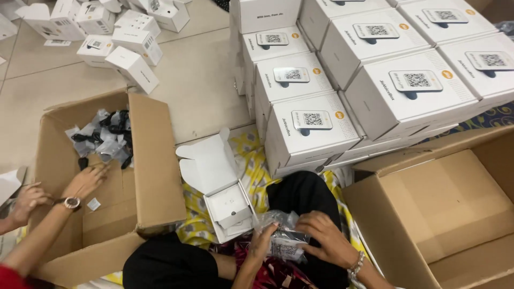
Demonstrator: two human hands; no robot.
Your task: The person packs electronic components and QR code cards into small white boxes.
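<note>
Both my hands are in my lap, gripping a small device in a crinkled clear plastic bag (284, 238). My left hand (261, 242) grips the bag's left side. My right hand (327, 238), with a bead bracelet at the wrist, covers its right side. Just left of the bag, an open white carton (227, 202) with its lid flipped up lies on a yellow patterned cloth (251, 160). My legs in black trousers are crossed under my hands.
At left, another person's hand with a wristwatch (85, 181) reaches into a brown cardboard box (155, 160) of bagged black cables. A big brown box (455, 208) is at right. Stacked white boxes (375, 80) fill the upper right; loose ones (123, 48) lie upper left.
</note>
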